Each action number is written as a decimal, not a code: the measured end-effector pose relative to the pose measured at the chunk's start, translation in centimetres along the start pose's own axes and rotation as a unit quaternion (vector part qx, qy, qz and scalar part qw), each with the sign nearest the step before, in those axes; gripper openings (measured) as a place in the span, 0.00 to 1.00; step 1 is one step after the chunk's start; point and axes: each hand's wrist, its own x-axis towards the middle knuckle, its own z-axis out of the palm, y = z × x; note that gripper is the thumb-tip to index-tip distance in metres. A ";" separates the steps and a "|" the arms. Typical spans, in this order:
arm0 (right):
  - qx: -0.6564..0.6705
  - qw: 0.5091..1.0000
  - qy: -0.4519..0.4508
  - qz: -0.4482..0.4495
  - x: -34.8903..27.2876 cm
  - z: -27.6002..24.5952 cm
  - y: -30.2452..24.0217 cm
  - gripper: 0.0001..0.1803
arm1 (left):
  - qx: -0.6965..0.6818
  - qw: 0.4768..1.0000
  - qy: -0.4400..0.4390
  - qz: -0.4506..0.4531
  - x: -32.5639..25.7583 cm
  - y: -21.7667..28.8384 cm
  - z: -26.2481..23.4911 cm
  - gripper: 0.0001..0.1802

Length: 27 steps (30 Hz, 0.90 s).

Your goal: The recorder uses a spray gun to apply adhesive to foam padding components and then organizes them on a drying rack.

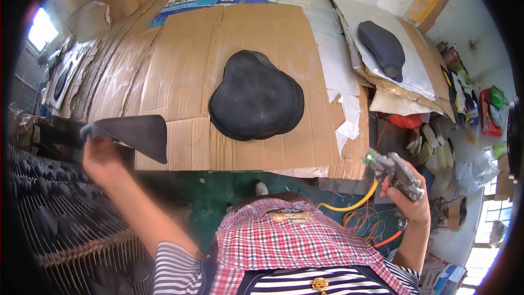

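Note:
My left hand is out at the left, its fingers closed on the edge of a thin black sheet piece with a broad, rounded end. That piece hangs above the near left part of the cardboard. In my right hand, at the near right, is a metal spray gun with a green ring near its nozzle. A yellow hose and an orange hose run from the gun. Between my hands, a stack of black three-lobed pieces lies on the brown cardboard.
A second pile of black curved pieces sits on a white-topped cardboard stack at the far right. Close on my left stands a wire rack with several black pieces. Coiled thin hoses hang below the table's right side.

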 end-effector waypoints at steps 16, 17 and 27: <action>0.017 0.995 -0.075 -0.060 1.4 0.7 1.0 0.32 | 0.001 1.000 0.011 0.023 -2.0 -1.4 2.2 0.08; -0.029 0.994 -0.092 -0.059 1.5 0.2 1.0 0.32 | 0.004 0.999 0.020 0.026 -2.0 -1.1 2.4 0.08; 0.040 0.992 -0.106 -0.058 7.0 3.3 4.3 0.31 | 0.009 0.996 0.019 0.092 -6.5 2.4 12.8 0.09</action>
